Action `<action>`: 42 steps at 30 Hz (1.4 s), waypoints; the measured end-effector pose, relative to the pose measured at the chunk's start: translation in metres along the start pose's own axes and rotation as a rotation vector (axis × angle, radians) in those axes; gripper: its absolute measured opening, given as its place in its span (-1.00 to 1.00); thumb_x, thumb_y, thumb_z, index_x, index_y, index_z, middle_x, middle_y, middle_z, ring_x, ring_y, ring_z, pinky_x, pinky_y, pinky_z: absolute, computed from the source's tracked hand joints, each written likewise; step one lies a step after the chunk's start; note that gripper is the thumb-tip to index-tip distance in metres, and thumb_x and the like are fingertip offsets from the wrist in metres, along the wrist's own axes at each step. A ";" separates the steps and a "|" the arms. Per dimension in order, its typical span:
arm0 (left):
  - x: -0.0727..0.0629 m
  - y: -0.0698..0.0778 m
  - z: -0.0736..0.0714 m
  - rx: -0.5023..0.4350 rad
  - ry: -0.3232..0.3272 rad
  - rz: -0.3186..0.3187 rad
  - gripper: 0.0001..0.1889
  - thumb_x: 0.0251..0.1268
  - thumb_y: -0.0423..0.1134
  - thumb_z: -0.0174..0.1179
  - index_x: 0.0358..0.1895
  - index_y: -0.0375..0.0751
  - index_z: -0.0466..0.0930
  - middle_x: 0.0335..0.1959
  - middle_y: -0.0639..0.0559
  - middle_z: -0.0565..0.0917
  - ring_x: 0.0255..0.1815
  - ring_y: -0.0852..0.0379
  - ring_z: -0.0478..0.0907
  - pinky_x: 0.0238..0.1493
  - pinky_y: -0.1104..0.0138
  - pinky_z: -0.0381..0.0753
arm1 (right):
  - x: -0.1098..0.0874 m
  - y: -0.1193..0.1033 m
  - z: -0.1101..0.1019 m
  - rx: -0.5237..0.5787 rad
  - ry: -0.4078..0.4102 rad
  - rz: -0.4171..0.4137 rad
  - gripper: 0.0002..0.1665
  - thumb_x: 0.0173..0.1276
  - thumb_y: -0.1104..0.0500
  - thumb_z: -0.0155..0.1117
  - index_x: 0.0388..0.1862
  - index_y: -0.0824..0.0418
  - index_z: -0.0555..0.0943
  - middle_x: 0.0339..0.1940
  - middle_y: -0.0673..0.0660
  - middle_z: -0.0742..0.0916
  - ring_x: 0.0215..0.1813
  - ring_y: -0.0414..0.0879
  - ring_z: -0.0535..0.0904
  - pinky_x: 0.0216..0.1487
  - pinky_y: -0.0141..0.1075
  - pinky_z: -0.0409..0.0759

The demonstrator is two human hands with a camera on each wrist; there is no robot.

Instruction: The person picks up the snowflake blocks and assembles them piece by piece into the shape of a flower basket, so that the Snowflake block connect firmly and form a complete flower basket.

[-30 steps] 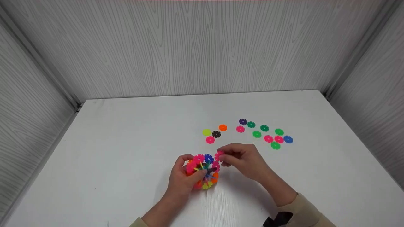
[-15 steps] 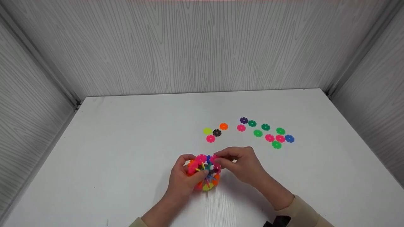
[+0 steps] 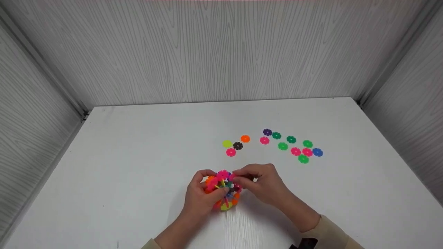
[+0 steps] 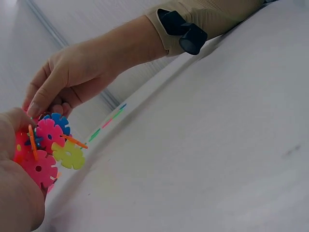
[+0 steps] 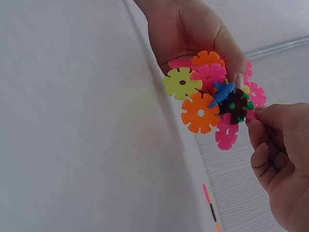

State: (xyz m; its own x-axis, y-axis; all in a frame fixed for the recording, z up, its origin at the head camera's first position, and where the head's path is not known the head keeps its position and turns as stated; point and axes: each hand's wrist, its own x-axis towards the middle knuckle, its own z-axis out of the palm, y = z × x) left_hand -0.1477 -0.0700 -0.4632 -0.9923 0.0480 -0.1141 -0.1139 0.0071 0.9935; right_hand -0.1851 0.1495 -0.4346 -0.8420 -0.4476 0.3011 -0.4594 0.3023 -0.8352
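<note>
A rounded cluster of interlocked, notched plastic flower discs (image 3: 226, 206) in pink, orange, yellow, blue and black is held just above the table's front middle. My left hand (image 3: 200, 195) grips it from the left, thumb across its front. At its upper right, my right hand (image 3: 264, 181) pinches a pink disc (image 3: 232, 177) between thumb and forefinger, against the cluster. In the right wrist view the cluster shows an orange disc (image 5: 200, 113) and a yellow disc (image 5: 182, 83) standing at angles. The fingertips partly hide the pinched disc.
Loose discs lie flat on the white table (image 3: 138, 155) beyond the hands. A yellow disc (image 3: 227, 143), a black disc (image 3: 237, 146) and an orange disc (image 3: 245, 138) are nearer the middle. Several more, including a blue disc (image 3: 317, 152), spread rightward. Wood-grain panels (image 3: 221, 52) enclose the table.
My right hand has moved left and slightly down, bringing the pink disc from beside the cluster onto its upper right. The left hand keeps its grip; the cluster has turned slightly.
</note>
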 end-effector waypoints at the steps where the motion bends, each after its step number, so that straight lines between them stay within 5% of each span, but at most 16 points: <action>1: 0.000 0.000 0.000 0.001 -0.002 0.000 -0.38 0.26 -0.27 0.54 0.27 -0.15 0.35 -0.01 -0.09 0.81 0.05 -0.03 0.77 0.11 0.24 0.74 | 0.000 0.001 -0.001 -0.003 -0.001 -0.001 -0.82 0.47 0.09 0.48 0.01 -0.04 0.86 -0.20 -0.09 0.86 -0.32 -0.13 0.70 -0.29 -0.26 0.75; 7: 0.000 0.000 0.000 -0.027 -0.082 0.006 -0.27 0.26 -0.18 0.56 0.37 -0.16 0.30 0.08 -0.09 0.77 0.11 -0.02 0.74 0.14 0.23 0.73 | 0.001 0.004 -0.009 -0.006 -0.020 -0.040 -0.78 0.51 0.10 0.43 0.08 -0.07 0.84 -0.17 -0.17 0.83 -0.24 -0.09 0.70 -0.23 -0.27 0.74; 16: 0.000 -0.003 -0.002 -0.051 -0.195 0.030 -0.31 0.30 -0.17 0.53 0.42 -0.19 0.40 0.18 -0.08 0.70 0.20 -0.06 0.67 0.18 0.25 0.71 | 0.002 0.000 -0.012 0.003 -0.076 0.035 -0.85 0.47 0.05 0.48 -0.02 -0.07 0.84 -0.21 -0.18 0.82 -0.28 -0.08 0.63 -0.27 -0.38 0.62; 22: 0.001 -0.007 -0.001 -0.038 -0.147 0.045 -0.49 0.32 -0.18 0.52 0.29 -0.11 0.60 0.22 -0.03 0.66 0.31 -0.04 0.57 0.20 0.25 0.69 | 0.014 0.011 -0.018 0.002 -0.020 0.058 -0.80 0.52 0.05 0.43 0.04 0.02 0.82 -0.11 -0.06 0.84 -0.16 -0.06 0.70 -0.14 -0.31 0.72; 27: 0.001 -0.007 0.001 -0.036 -0.094 0.028 -0.51 0.32 -0.16 0.51 0.27 -0.08 0.61 0.21 -0.02 0.66 0.31 -0.02 0.55 0.18 0.26 0.71 | 0.045 0.035 -0.022 -0.059 0.038 0.211 -0.74 0.52 0.05 0.43 0.12 0.02 0.80 0.02 -0.08 0.81 -0.08 -0.04 0.67 -0.10 -0.30 0.72; 32: 0.001 -0.007 0.003 -0.050 -0.062 0.023 -0.51 0.30 -0.16 0.53 0.26 -0.12 0.62 0.20 -0.04 0.65 0.31 -0.02 0.55 0.17 0.26 0.71 | 0.071 0.057 -0.014 -0.093 -0.028 0.399 -0.63 0.48 0.07 0.47 0.24 -0.08 0.75 0.07 -0.10 0.75 0.03 -0.03 0.64 -0.04 -0.28 0.74; 42: 0.001 -0.005 -0.001 -0.079 -0.057 0.018 -0.49 0.31 -0.18 0.52 0.28 -0.12 0.58 0.22 -0.06 0.64 0.32 -0.02 0.56 0.18 0.24 0.71 | 0.087 0.064 0.000 -0.206 -0.112 0.419 -0.61 0.46 0.10 0.49 0.24 -0.10 0.75 0.01 -0.09 0.73 0.05 -0.05 0.60 0.06 -0.28 0.72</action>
State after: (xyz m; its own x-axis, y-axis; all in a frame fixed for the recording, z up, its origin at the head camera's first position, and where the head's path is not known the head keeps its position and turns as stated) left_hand -0.1484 -0.0708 -0.4686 -0.9901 0.1037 -0.0941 -0.1020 -0.0734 0.9921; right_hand -0.2884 0.1302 -0.4620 -0.9361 -0.3361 -0.1035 -0.1425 0.6316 -0.7620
